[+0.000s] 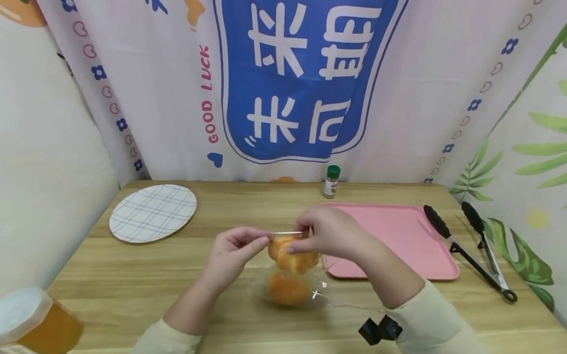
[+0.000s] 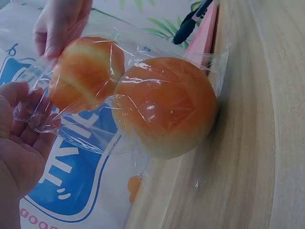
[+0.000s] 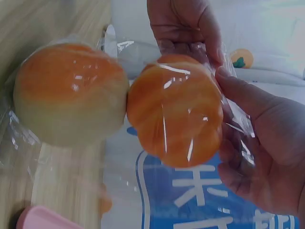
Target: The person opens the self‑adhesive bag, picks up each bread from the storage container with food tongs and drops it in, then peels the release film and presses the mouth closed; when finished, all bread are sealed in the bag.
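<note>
A clear plastic bag [image 2: 102,142] hangs upright just over the wooden table, with two bread rolls inside. The lower one is a round, smooth bun [image 1: 288,289]; above it sits a ridged, twisted-looking roll [image 3: 176,112]. My left hand [image 1: 234,255] pinches the bag's top edge on the left side. On the right, my right hand [image 1: 331,234] pinches the same edge, its thumb close to the ridged roll. In the left wrist view the film wraps both rolls, and the round bun [image 2: 166,107] is near the tabletop.
A pink tray [image 1: 396,235] lies right of the bag, with black-and-silver tongs [image 1: 477,262] beside it. A green-capped spice jar [image 1: 331,182] stands behind the tray. A checked plate [image 1: 153,213] lies at back left, and a jar of amber contents [image 1: 34,326] stands at front left.
</note>
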Demonstrator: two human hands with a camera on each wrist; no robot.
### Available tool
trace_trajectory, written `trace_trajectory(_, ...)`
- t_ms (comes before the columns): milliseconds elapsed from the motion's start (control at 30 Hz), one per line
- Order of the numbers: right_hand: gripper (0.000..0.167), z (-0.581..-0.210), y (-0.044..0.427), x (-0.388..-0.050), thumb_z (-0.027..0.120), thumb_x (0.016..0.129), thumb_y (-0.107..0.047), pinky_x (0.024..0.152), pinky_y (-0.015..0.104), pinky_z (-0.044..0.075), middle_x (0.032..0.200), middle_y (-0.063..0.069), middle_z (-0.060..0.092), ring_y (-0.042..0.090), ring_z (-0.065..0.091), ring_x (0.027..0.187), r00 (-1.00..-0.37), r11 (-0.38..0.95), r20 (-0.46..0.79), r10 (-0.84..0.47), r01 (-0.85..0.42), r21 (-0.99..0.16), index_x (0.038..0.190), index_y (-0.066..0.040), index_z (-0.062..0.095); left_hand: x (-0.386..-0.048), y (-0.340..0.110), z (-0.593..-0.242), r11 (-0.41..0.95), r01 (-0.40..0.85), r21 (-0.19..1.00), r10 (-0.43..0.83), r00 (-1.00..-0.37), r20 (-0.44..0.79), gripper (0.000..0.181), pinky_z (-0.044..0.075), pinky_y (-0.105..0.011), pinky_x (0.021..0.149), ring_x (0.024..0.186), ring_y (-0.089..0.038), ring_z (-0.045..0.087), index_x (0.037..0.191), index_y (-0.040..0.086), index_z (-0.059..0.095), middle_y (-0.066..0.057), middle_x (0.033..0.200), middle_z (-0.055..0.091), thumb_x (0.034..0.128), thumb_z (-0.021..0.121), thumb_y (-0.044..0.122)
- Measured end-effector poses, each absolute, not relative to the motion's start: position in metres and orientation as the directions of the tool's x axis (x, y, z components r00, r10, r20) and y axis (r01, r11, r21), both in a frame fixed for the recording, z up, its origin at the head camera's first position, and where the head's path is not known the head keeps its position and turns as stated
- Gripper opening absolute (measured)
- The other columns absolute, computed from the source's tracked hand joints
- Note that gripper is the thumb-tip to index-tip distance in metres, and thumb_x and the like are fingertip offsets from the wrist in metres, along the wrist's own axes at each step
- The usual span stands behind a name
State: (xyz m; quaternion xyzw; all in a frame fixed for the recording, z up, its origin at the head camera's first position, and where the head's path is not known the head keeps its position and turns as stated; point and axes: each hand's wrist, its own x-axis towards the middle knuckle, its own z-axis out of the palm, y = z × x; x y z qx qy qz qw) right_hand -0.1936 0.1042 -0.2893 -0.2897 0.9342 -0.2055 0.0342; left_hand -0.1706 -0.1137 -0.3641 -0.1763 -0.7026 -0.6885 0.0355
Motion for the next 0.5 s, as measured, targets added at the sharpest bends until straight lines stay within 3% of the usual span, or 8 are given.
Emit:
trace_trajectory(267, 0.016, -0.303, 0.149, -0.196, 0.081, 0.079, -0.031, 0.061, 0.024, 0.048, 0.075, -0.006, 0.063, 0.010, 0.052, 0.068, -0.866, 0.697, 0.030, -0.499, -0.422, -0.579, 0.079, -0.018, 0.072, -0.172, -0.120, -0.368, -0.059, 0.281, 0.958, 0.208, -0.935, 0.287, 0.017, 0.056, -0.019, 0.083, 0.087, -0.002, 0.068, 0.101, -0.012, 0.066, 0.017, 0.090, 0.074, 0.0911, 0.065, 0.001)
trace_trajectory(367, 0.016, -0.311, 0.163, -0.197, 0.078, 0.083, -0.026, 0.059, 0.024, 0.047, 0.071, -0.005, 0.063, 0.011, 0.051, 0.066, -0.880, 0.664, 0.038, -0.474, -0.385, -0.641, 0.078, -0.013, 0.071, -0.174, -0.124, -0.370, -0.086, 0.266, 0.960, 0.191, -0.942, 0.278, 0.010, 0.055, -0.019, 0.086, 0.091, -0.003, 0.068, 0.098, 0.002, 0.072, 0.016, 0.091, 0.074, 0.0914, 0.065, 0.002)
trace_trajectory(500, 0.019, -0.323, 0.170, -0.200, 0.070, 0.091, -0.020, 0.063, 0.026, 0.049, 0.071, -0.001, 0.062, 0.010, 0.052, 0.068, -0.883, 0.557, 0.089, -0.460, -0.366, -0.745, 0.079, -0.004, 0.069, -0.175, -0.126, -0.370, -0.116, 0.241, 0.964, 0.174, -0.950, 0.258, 0.021, 0.056, -0.020, 0.087, 0.091, -0.003, 0.069, 0.091, 0.022, 0.074, 0.015, 0.090, 0.074, 0.0923, 0.064, 0.003)
